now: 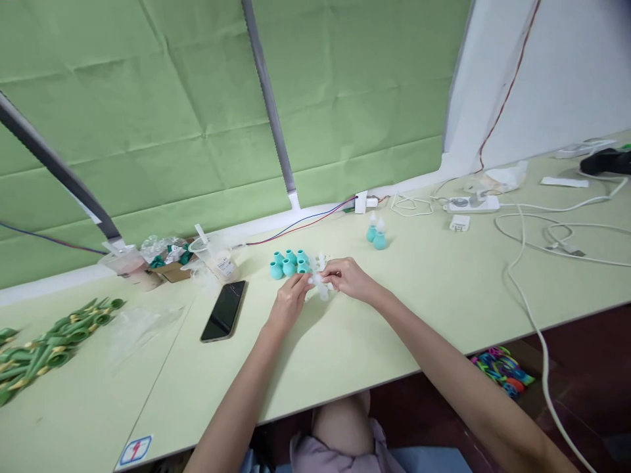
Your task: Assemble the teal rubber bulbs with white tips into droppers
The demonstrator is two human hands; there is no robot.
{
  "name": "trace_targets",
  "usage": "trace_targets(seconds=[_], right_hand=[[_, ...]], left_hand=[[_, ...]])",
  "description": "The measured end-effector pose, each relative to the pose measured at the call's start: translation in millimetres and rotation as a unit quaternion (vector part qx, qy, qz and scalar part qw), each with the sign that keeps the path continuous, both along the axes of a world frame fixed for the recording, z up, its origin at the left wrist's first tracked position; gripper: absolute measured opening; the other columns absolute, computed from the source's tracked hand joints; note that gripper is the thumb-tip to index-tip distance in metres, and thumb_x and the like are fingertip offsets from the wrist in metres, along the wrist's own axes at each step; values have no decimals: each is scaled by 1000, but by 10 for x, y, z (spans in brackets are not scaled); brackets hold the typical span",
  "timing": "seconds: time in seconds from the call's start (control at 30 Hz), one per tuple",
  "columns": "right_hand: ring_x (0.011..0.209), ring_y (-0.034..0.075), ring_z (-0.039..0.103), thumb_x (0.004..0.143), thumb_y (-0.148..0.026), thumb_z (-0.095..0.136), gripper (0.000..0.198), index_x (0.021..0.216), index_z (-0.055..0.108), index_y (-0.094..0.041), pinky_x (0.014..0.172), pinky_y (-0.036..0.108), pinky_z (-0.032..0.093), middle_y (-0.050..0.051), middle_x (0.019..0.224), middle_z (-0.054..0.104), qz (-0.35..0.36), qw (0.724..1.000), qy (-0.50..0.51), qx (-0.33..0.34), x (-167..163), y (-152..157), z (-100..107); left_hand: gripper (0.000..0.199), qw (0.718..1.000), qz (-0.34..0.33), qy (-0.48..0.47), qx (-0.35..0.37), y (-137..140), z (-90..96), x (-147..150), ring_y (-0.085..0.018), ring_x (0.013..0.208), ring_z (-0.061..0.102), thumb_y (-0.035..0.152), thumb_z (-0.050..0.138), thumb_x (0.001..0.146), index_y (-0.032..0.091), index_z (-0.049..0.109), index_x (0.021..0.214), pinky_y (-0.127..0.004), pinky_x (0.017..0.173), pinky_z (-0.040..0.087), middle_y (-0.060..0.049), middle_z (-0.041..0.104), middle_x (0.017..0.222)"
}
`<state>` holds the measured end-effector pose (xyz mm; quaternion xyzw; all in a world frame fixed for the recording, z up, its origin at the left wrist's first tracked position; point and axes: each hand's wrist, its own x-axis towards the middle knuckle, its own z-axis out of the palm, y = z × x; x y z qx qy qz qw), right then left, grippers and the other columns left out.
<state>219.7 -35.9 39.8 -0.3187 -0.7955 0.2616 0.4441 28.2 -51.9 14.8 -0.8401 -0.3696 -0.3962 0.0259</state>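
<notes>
Between my two hands is a small translucent white plastic piece [318,278], its exact kind too small to tell. My left hand [290,299] pinches it from the left, and my right hand [348,277] pinches it from the right, just above the table. Close behind my left hand stand several small turquoise bulbs [288,267] with open necks, in rows. A few more white pieces [321,261] lie beside them, partly hidden by my fingers. Farther back to the right, two turquoise bulbs with white tips [379,238] stand upright.
A black phone [223,311] lies left of my hands. Behind it are plastic cups [215,259] and a small cardboard box [173,270]. Green curled pieces [54,348] are heaped at far left. A power strip [472,204] and white cables [522,263] spread over the right side.
</notes>
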Motion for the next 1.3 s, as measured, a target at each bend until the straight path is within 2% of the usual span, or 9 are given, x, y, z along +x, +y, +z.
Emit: trace_targets(seconds=[0.2,0.53,0.67,0.77,0.93,1.03,1.1,1.23,1.3], right_hand=[[61,13,54,73,-7,49,19,64,62,-17,59,22,41,2,64,59,-1,998,-49,35,41,-3,48],[66,14,56,71,-6,52,18,63,64,-17,63,23,41,2,66,63,26,995,-87,50,113,-3,82],[52,10,54,72,-10,53,13,63,61,-16,53,22,42,0,63,59,21,999,-42,-2,86,34,25],[45,9,53,74,-21,57,7,68,58,-17,47,22,43,-1,65,59,39,997,24,-66,38,51,-16],[49,12,58,69,-38,66,26,79,53,-18,46,23,47,-3,58,58,77,974,132,-166,9,47,-6],[52,11,58,66,-41,68,32,81,55,-16,43,20,44,-1,65,60,70,963,181,-188,59,81,30],[52,9,56,65,-43,67,34,82,55,-16,40,18,40,0,71,59,48,953,226,-197,110,120,48],[54,9,57,70,-48,60,35,87,51,-18,42,17,38,0,75,59,19,927,299,-227,192,180,55],[57,9,57,72,-48,58,35,89,49,-19,43,17,38,1,80,61,20,919,310,-242,201,182,47]], left_hand=[[28,999,4,43,21,-12,1,20,-15,87,58,26,38,90,18,53,111,-27,75,48,-10,61,95],[29,994,-14,105,-8,-70,40,76,-16,84,58,27,33,91,17,53,110,-29,73,49,-10,59,90],[28,997,6,75,1,-42,5,79,-17,86,58,28,35,91,18,54,109,-29,74,49,-9,60,90],[27,999,29,21,13,-25,-15,115,-17,89,59,29,37,90,20,55,108,-30,76,49,-9,60,95],[29,998,41,-43,20,-28,13,200,-16,87,58,31,40,89,22,50,115,-29,75,47,-7,60,100],[48,993,113,-35,23,-19,45,180,-20,90,56,39,53,81,22,40,125,-36,82,42,-10,57,106],[56,981,192,-17,20,-3,54,134,-25,98,52,45,60,74,23,43,122,-41,86,37,-11,54,110],[40,962,271,33,-17,35,2,49,-28,99,48,47,63,69,25,58,102,-44,85,34,-10,51,108],[40,957,289,27,-25,50,-51,43,-28,97,47,44,63,71,25,56,105,-44,83,35,-11,51,107]])
